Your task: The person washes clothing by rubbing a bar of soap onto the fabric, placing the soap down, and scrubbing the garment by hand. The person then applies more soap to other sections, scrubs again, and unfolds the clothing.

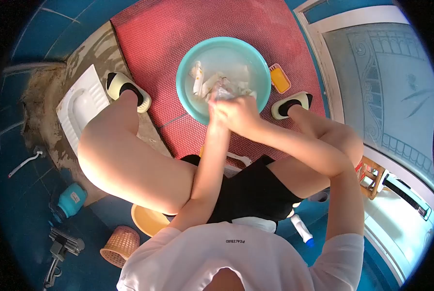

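A wet white cloth (pixel 209 86) with small coloured marks lies crumpled in cloudy water inside a turquoise basin (pixel 182 72). My left hand (pixel 216 110) and my right hand (pixel 240 112) press together at the basin's near side, both closed on a bunched part of the cloth. The right hand partly covers the left, so some fingers are hidden. Beside the basin, to the right, is a pink soap dish (pixel 287 77) holding a yellow bar of soap (pixel 278 80).
A red textured mat (pixel 154 43) lies under the basin. To the left are a white squat toilet (pixel 83 104), a turquoise bottle (pixel 71 200), a pink basket (pixel 121 245) and a yellow basin (pixel 146 219). At right are a white bottle (pixel 301 230) and a glass door (pixel 386 82).
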### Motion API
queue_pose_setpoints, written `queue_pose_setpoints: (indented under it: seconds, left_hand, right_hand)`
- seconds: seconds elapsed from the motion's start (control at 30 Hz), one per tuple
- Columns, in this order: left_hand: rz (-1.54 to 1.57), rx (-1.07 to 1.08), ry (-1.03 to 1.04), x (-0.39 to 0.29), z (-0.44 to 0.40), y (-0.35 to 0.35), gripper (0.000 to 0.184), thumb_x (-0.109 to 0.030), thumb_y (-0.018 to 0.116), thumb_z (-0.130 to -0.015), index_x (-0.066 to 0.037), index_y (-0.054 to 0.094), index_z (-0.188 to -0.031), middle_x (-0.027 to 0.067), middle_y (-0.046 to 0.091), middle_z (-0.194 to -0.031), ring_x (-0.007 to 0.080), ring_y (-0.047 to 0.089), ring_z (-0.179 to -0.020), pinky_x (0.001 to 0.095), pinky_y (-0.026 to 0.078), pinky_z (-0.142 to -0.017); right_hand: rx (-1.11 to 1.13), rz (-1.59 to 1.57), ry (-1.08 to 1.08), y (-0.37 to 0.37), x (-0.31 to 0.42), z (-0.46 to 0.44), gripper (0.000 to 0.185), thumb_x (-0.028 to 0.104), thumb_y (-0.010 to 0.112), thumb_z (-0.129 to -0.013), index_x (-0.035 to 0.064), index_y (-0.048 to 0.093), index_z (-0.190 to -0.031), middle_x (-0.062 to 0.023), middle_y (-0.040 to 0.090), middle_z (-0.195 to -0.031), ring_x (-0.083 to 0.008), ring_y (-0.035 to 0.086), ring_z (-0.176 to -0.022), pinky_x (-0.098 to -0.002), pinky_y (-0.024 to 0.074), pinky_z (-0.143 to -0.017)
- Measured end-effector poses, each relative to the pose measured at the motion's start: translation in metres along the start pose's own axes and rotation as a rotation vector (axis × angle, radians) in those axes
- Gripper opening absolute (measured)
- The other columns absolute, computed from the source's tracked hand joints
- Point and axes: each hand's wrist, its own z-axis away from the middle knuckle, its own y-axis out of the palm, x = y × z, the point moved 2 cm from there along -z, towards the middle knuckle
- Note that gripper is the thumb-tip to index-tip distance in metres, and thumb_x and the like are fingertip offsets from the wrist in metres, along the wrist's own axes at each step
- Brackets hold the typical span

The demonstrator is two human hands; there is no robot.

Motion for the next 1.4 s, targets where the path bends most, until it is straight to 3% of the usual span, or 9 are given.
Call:
queue_pose_setpoints:
  seconds: [0.03,0.1,0.17,0.23,0.27,0.3,0.37,0.63,1.4]
  left_hand:
    - [0.070,0.318,-0.020,-0.002,-0.002,0.000,0.031,-0.028,0.039,-0.088,-0.005,0.045,-0.108,0.0051,0.052,-0.098,0.0159,0.052,-0.087,0.0296,0.043,-0.074]
    - [-0.055,-0.162,0.030,0.010,0.003,0.030,0.029,-0.028,0.040,-0.087,-0.005,0.047,-0.103,0.0067,0.053,-0.094,0.0166,0.052,-0.084,0.0300,0.044,-0.072]
    - [-0.247,-0.313,0.086,0.007,-0.005,0.008,0.029,-0.030,0.039,-0.087,-0.006,0.049,-0.098,0.0072,0.054,-0.091,0.0179,0.053,-0.084,0.0310,0.045,-0.072]
    - [0.124,0.490,-0.109,0.014,-0.015,-0.050,0.031,-0.032,0.039,-0.085,-0.009,0.047,-0.106,0.0074,0.051,-0.102,0.0188,0.050,-0.093,0.0335,0.042,-0.079]
    - [-0.126,-0.168,-0.032,0.007,0.005,0.004,0.030,-0.031,0.040,-0.085,-0.009,0.047,-0.105,0.0064,0.052,-0.101,0.0192,0.051,-0.092,0.0341,0.043,-0.079]
    - [-0.048,-0.247,-0.018,0.005,0.008,0.027,0.030,-0.030,0.042,-0.085,-0.009,0.047,-0.105,0.0052,0.053,-0.100,0.0190,0.052,-0.090,0.0345,0.043,-0.079]
    - [-0.151,-0.223,-0.051,-0.014,0.013,0.056,0.028,-0.029,0.043,-0.085,-0.009,0.048,-0.105,0.0041,0.054,-0.098,0.0185,0.052,-0.089,0.0344,0.042,-0.080]
    - [-0.153,-0.082,0.070,-0.049,0.033,0.079,0.025,-0.022,0.050,-0.082,-0.007,0.049,-0.102,0.0044,0.053,-0.098,0.0179,0.051,-0.092,0.0337,0.042,-0.081]
    - [-0.240,0.256,0.144,-0.057,0.042,0.088,0.015,-0.014,0.043,-0.054,-0.006,0.040,-0.067,0.0090,0.048,-0.072,0.0173,0.045,-0.067,0.0270,0.035,-0.063]
  right_hand:
    - [-0.055,-0.055,-0.123,0.001,0.000,0.004,0.009,0.018,0.054,-0.071,0.0120,0.059,-0.067,-0.0130,0.053,-0.054,-0.0271,0.054,-0.048,-0.0376,0.0427,-0.048]
    - [0.044,-0.154,0.477,0.008,-0.042,-0.014,0.012,0.017,0.055,-0.074,0.0058,0.058,-0.069,-0.0127,0.053,-0.054,-0.0266,0.055,-0.048,-0.0332,0.0458,-0.050]
    - [-0.088,-0.121,0.100,0.000,-0.019,-0.008,0.019,0.018,0.057,-0.073,0.0051,0.055,-0.060,-0.0143,0.054,-0.056,-0.0262,0.056,-0.047,-0.0336,0.0447,-0.047]
    - [0.039,-0.003,0.017,-0.001,-0.005,0.004,0.017,0.019,0.058,-0.072,0.0054,0.058,-0.064,-0.0141,0.055,-0.058,-0.0270,0.056,-0.051,-0.0342,0.0431,-0.047]
    - [-0.014,0.018,0.085,0.006,-0.029,0.001,0.016,0.021,0.057,-0.074,0.0072,0.062,-0.068,-0.0154,0.053,-0.057,-0.0257,0.054,-0.048,-0.0334,0.0409,-0.046]
    - [-0.073,-0.136,0.237,0.004,-0.049,-0.008,0.020,0.022,0.056,-0.078,0.0061,0.063,-0.069,-0.0123,0.054,-0.053,-0.0171,0.051,-0.044,-0.0302,0.0385,-0.044]
    - [0.025,-0.381,0.649,-0.012,-0.089,-0.025,0.026,0.024,0.054,-0.081,0.0017,0.062,-0.071,-0.0046,0.055,-0.053,-0.0079,0.047,-0.047,-0.0258,0.0374,-0.044]
    - [-0.158,-0.698,0.792,-0.095,-0.032,-0.055,0.031,0.029,0.057,-0.079,-0.0005,0.058,-0.069,0.0002,0.052,-0.060,-0.0047,0.046,-0.052,-0.0208,0.0376,-0.047]
    - [0.045,-0.506,0.640,-0.097,-0.050,-0.060,0.039,0.036,0.054,-0.079,0.0002,0.058,-0.066,-0.0006,0.052,-0.055,-0.0059,0.046,-0.051,-0.0238,0.0382,-0.049]
